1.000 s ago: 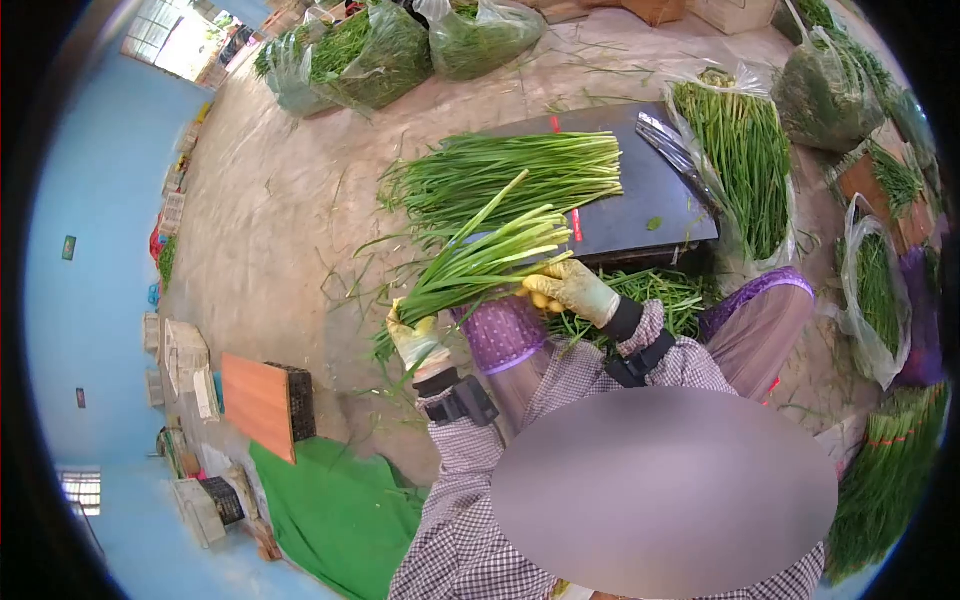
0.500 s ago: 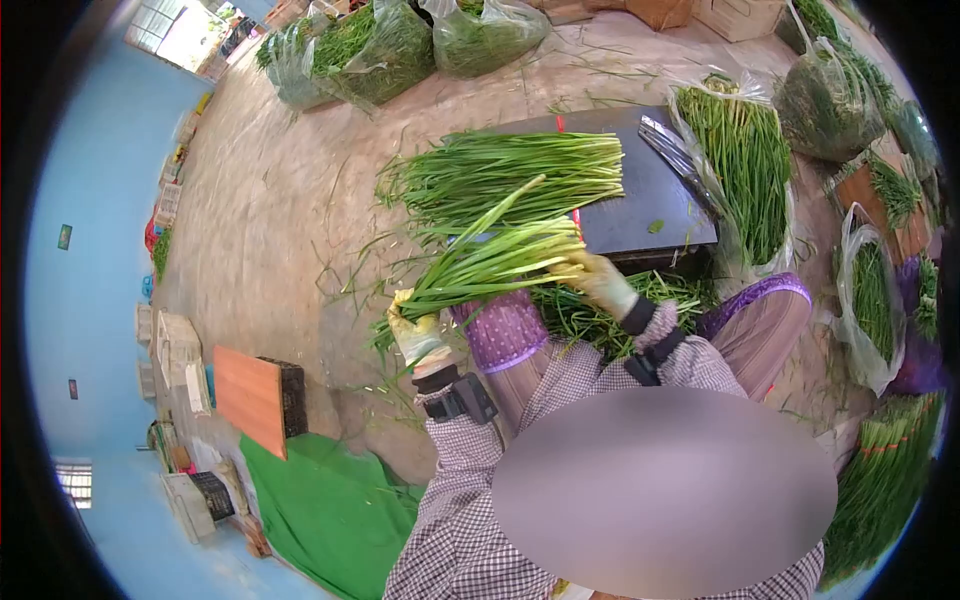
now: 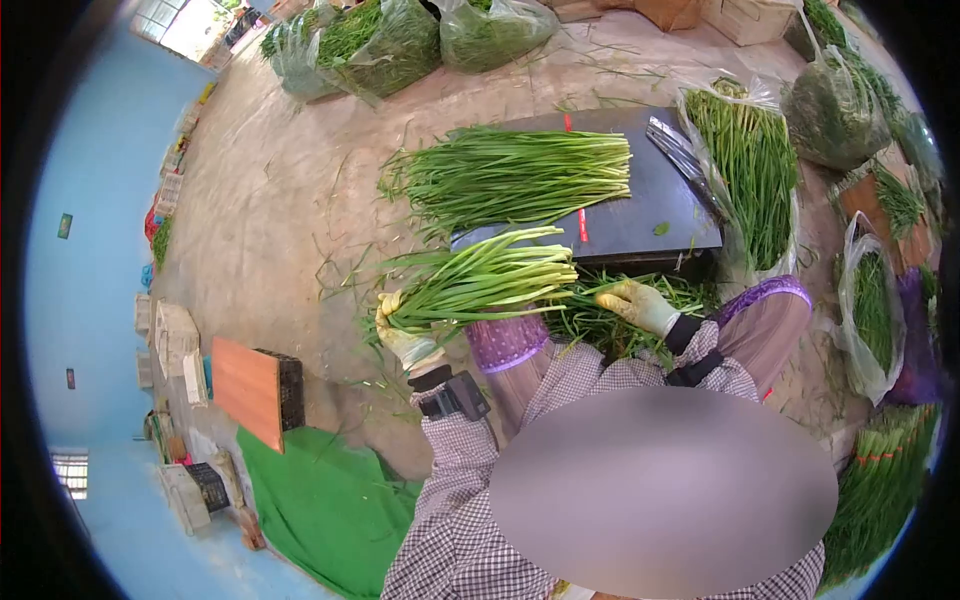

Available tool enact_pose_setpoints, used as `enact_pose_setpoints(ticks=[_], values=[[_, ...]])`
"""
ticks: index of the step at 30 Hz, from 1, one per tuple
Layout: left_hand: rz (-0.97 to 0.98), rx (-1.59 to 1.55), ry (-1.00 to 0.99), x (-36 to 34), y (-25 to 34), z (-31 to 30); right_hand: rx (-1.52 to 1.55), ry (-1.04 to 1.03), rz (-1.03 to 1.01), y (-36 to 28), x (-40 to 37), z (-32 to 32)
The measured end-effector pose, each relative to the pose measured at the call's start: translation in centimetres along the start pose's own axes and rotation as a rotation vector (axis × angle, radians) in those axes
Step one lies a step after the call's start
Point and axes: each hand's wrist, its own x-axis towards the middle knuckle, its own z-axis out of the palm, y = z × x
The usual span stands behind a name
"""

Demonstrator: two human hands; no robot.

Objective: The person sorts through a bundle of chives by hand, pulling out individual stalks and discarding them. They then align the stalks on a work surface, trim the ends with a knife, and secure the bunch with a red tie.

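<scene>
Seemingly midway: one stack laid on dark surface; bunch clamped in left hand fingers; right hand among loose heap, fingers' grip unclear; heap unsorted.

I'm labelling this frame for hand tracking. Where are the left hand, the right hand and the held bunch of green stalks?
left hand [image 3: 406, 340], head view, middle of the glove
right hand [image 3: 640, 304], head view, back of the glove
bunch of green stalks [image 3: 480, 281], head view, mid-length of the stalks
</scene>
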Motion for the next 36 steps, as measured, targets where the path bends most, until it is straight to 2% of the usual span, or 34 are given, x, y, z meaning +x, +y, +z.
enact_pose_setpoints(ticks=[1, 4, 5, 8, 9, 10, 12, 15, 16, 18, 21, 24, 25, 28, 32, 33, 36], values=[[-0.005, -0.007, -0.011, 0.1, -0.3, 0.5, 0.215, 0.062, -0.164, -0.1, 0.5, 0.2], [-0.037, -0.148, 0.018, 0.0, -1.2, 2.2, 0.932, -0.044, -0.207, -7.9, 1.5, -0.5], [-0.031, -0.160, 0.030, 0.2, -1.2, 2.5, 1.085, 0.040, -0.268, -9.7, 2.4, 1.2], [0.037, -0.091, 0.064, 0.4, -0.7, 2.0, 1.061, -0.063, -0.048, -8.7, 3.3, 1.5], [0.024, -0.063, 0.021, 0.6, -0.1, 0.9, 0.762, 0.100, -0.054, -8.1, 3.0, 1.1], [0.050, -0.030, 0.049, 0.4, 0.1, 0.9, 0.605, 0.275, -0.194, -7.3, 2.3, 0.4], [0.102, 0.031, 0.107, -0.3, 0.0, 1.4, 0.886, 0.288, 0.134, -4.5, 1.1, -0.9], [0.039, -0.074, 0.011, -0.3, -0.2, 1.0, 0.912, 0.064, 0.277, -2.6, 0.5, -0.5], [0.033, -0.111, 0.029, -0.3, -0.4, 1.3, 0.936, -0.039, -0.013, -2.2, 1.0, 1.2], [0.038, -0.188, 0.105, -0.7, -1.4, 3.5, 0.768, -0.021, -0.302, -6.5, 1.9, 3.2], [0.033, -0.171, 0.093, -0.6, -1.9, 4.2, 1.193, 0.111, -0.290, -10.8, 3.7, 6.3], [0.054, -0.158, 0.065, -0.8, -1.7, 4.1, 0.990, -0.023, -0.079, -9.5, 3.8, 5.4], [0.050, -0.181, 0.071, -0.9, -1.4, 3.7, 0.986, 0.054, -0.043, -9.6, 3.8, 5.5], [0.075, -0.138, 0.057, -0.7, -1.2, 2.1, 1.241, 0.141, 0.042, -8.6, 3.0, 4.2], [0.105, -0.052, 0.091, -0.8, -1.5, 2.1, 1.243, 0.005, -0.005, -5.0, 2.1, 2.7], [0.100, -0.063, 0.102, -0.9, -1.7, 2.7, 1.035, -0.021, 0.052, -4.4, 1.8, 2.5], [0.067, -0.178, 0.135, -1.3, -2.7, 4.3, 1.027, -0.075, -0.003, -8.4, 1.8, 2.9]])
